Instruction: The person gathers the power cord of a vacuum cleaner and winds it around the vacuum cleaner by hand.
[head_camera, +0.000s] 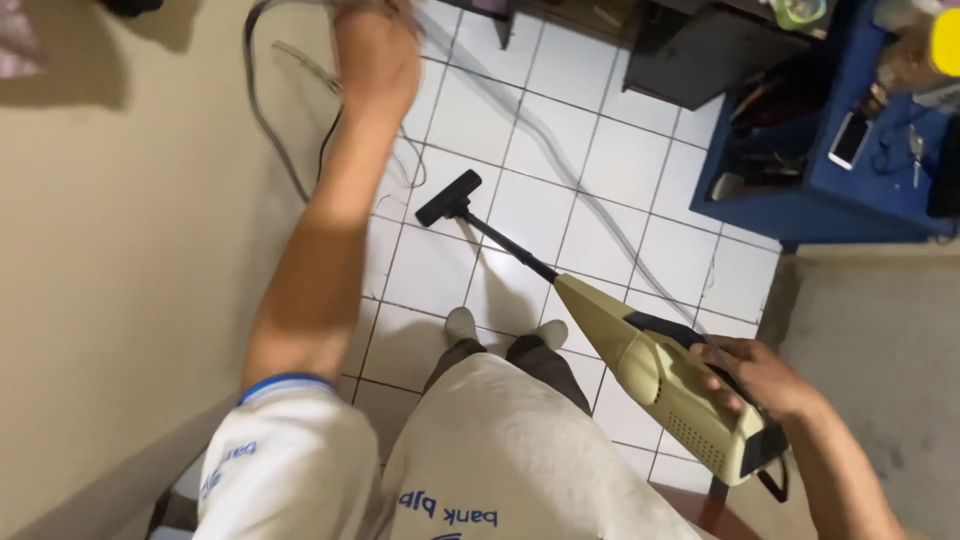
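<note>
A: What's biggest from here?

B: The white tiled floor (600, 160). Against it I see the beige stick vacuum (650, 375), slanting up from my lower right, its black nozzle (448, 198) flat on the tiles ahead of my feet.

A: Hands?

B: My right hand (755, 375) is wrapped around the vacuum's handle. My left hand (375, 50) is raised beyond the nozzle, by the grey cord (262, 110); it's blurred, so I cannot tell its grip.

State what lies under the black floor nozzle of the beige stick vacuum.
White square floor tiles with dark grout lie under the black floor nozzle; the patch directly beneath it is covered.
</note>
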